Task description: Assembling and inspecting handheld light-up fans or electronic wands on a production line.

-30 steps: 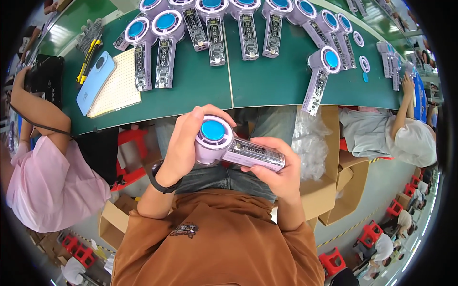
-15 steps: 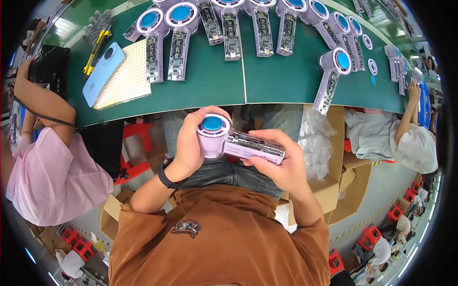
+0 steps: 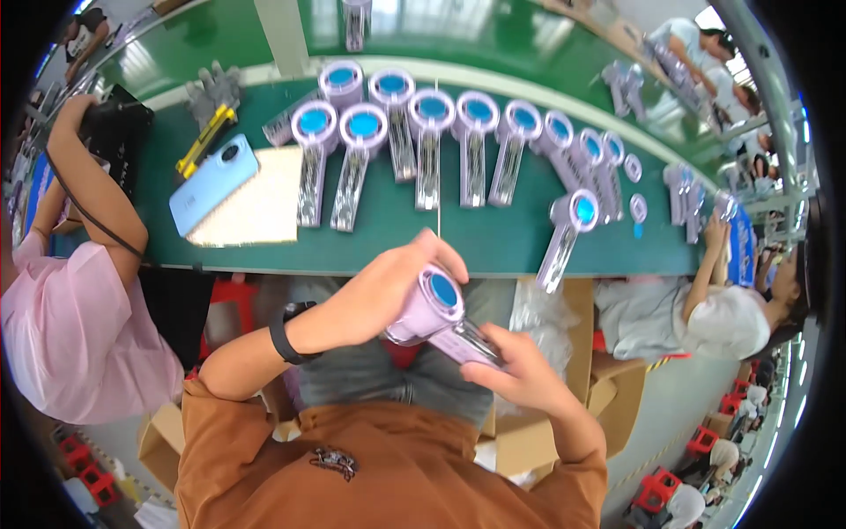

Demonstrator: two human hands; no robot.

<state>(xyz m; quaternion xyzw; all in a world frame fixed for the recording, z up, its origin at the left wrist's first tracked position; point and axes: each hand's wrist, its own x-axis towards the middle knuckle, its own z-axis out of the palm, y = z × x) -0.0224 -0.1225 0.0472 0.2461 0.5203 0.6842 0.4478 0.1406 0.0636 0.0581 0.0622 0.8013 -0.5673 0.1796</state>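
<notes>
We're holding a lilac fan (image 3: 423, 316) mid-view, over our lap (image 3: 348, 383), left hand (image 3: 377, 291) cupping its head from nine o'clock, right hand (image 3: 526, 375) apparently pinching the handle (image 3: 460, 341) at four, though blur is hiding detail. We're risking a drop if that pinch is slackening! Fans (image 3: 429, 167) are crowding the green table (image 3: 493, 251) at twelve; co-workers (image 3: 75, 339) are sitting at nine and three.

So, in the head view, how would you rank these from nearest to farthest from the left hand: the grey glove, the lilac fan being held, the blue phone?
From the left hand:
1. Lilac fan: held, touching it.
2. Blue phone: ahead, leftward.
3. Grey glove: also leftward, farther ahead.
</notes>
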